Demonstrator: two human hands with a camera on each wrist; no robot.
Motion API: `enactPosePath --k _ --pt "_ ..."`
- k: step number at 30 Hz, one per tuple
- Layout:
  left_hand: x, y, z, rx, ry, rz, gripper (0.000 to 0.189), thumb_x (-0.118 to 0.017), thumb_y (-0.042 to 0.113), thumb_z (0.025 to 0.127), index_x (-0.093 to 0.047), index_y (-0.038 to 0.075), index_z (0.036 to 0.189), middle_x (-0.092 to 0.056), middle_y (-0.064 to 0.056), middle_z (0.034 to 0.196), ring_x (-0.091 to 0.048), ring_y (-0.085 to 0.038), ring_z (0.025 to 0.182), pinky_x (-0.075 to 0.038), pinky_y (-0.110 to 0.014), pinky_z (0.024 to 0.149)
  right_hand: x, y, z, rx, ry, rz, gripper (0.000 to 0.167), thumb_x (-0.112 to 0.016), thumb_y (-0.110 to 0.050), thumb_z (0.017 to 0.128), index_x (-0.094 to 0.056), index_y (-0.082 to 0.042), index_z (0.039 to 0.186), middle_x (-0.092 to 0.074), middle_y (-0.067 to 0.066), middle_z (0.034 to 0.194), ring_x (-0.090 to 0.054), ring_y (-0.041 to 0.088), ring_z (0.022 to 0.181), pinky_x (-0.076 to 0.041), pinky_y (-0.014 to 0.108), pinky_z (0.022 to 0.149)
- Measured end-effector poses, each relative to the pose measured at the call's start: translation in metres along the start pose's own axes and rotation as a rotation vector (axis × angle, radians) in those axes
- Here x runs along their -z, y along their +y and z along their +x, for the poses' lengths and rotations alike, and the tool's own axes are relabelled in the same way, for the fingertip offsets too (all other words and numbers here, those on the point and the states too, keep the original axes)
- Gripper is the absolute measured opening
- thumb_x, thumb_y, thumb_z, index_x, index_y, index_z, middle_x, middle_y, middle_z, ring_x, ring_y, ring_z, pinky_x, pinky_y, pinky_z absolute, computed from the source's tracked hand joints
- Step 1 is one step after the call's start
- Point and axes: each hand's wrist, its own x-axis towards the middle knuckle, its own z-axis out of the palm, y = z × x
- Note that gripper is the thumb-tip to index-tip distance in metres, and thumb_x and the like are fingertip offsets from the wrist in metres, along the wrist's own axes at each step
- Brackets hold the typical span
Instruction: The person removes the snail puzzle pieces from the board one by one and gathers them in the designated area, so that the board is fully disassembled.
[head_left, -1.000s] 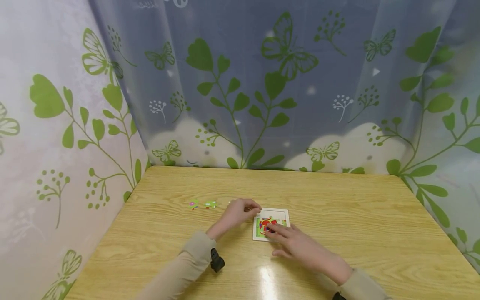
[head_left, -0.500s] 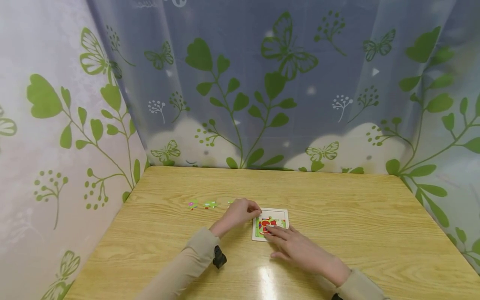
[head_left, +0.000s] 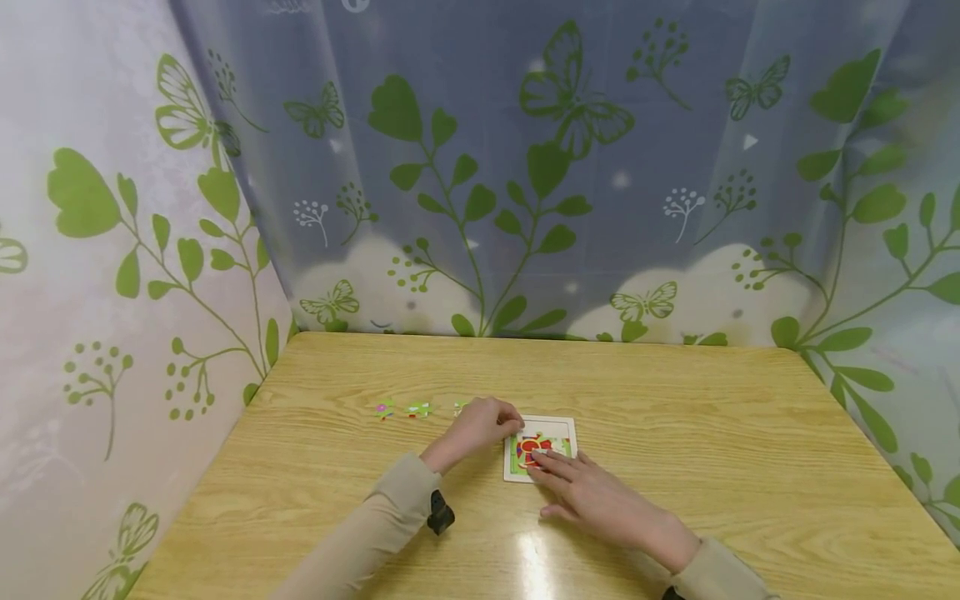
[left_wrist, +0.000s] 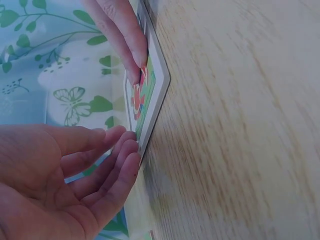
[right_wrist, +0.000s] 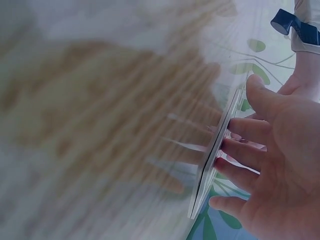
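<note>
Evidently part-filled, the small puzzle board (head_left: 551,426) lies flat on the surface (head_left: 675,400), its coloured picture (head_left: 530,446) covering the nearer portion and a pale, bare band crossing the far side. A knob at the picture's far edge juts into this band. I judge the work to be past its middle: the nearer part appears assembled, while the far row appears left to fill. The fingers of my right hand (head_left: 603,498) lie extended over the picture, their tips touching it and grasping nothing; the thumb stands apart. The fingers of my left hand (head_left: 476,423) are bent at the board's far left corner; whether they pinch a piece, grip the frame or merely touch it, I cannot tell. Beyond that hand, to the left, three loose pieces are visible in a row: a pink-and-green piece (head_left: 384,410), a green-and-white piece (head_left: 418,410) and a third piece (head_left: 459,407) partly hidden by my hand. These presumably belong to the bare band; whether they suffice to fill it is not shown. Farther out, a leaf-patterned curtain (head_left: 622,200) bounds the surface.
</note>
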Motion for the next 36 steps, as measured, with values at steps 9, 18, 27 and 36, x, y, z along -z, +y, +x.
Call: enactPosePath --k 9,18,27,36 --pt "0.001 0.003 0.001 -0.021 -0.014 -0.004 0.015 -0.066 0.015 0.099 -0.08 0.008 0.099 -0.077 -0.005 0.099 -0.057 -0.005 0.074 -0.043 -0.02 0.063 0.001 -0.002 0.001 -0.005 -0.006 -0.014 0.057 -0.058 -0.04 0.102 -0.054 -0.003 0.146 -0.049 0.018 0.152 -0.048 0.034 0.139 -0.04 0.061 0.108" --pt "0.002 0.001 -0.001 -0.031 -0.039 -0.024 0.014 -0.069 0.019 0.098 -0.081 0.013 0.095 -0.077 0.001 0.096 -0.066 -0.009 0.082 -0.051 -0.025 0.071 0.0 -0.002 0.0 0.003 -0.002 -0.026 0.058 -0.059 -0.04 0.102 -0.053 -0.002 0.146 -0.049 0.018 0.151 -0.048 0.034 0.139 -0.04 0.06 0.109" --pt "0.0 -0.006 -0.006 -0.063 -0.056 -0.113 0.011 -0.071 0.009 0.094 -0.079 0.012 0.102 -0.077 -0.002 0.099 -0.072 -0.02 0.093 -0.057 -0.03 0.08 0.001 -0.002 0.0 0.017 0.005 -0.031 0.059 -0.058 -0.041 0.102 -0.054 -0.001 0.145 -0.05 0.019 0.15 -0.048 0.035 0.139 -0.04 0.061 0.108" --pt "-0.005 -0.017 -0.006 -0.049 -0.02 -0.167 0.013 -0.072 0.01 0.095 -0.081 0.014 0.104 -0.077 0.0 0.104 -0.068 -0.012 0.088 -0.054 -0.025 0.077 0.001 -0.002 0.0 0.011 -0.005 -0.025 0.06 -0.059 -0.04 0.101 -0.053 0.0 0.145 -0.048 0.02 0.152 -0.047 0.036 0.139 -0.039 0.061 0.11"
